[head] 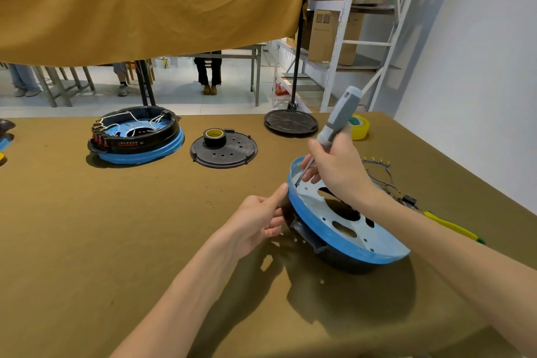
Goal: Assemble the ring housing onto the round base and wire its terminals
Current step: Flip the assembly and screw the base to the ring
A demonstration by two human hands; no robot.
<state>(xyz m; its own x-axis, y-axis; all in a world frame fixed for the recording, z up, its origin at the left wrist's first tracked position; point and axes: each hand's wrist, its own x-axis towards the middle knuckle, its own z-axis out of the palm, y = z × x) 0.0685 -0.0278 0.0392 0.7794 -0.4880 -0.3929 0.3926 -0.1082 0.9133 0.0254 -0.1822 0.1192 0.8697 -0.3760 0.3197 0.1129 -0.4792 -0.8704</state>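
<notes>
Bright, even daylight; soft shadows toward the viewer; wide-angle edge distortion.

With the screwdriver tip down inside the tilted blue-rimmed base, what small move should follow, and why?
Probably turn the screwdriver in place: the right hand holds its tip at a hole near the rim of the round base, which the left hand steadies.

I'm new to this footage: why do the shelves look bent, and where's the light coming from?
Head view: the wide-angle lens bows the shelving near the edge; shadows fall toward the viewer beneath the tilted round base and the hands, left and right, so the light comes from ahead.
</notes>
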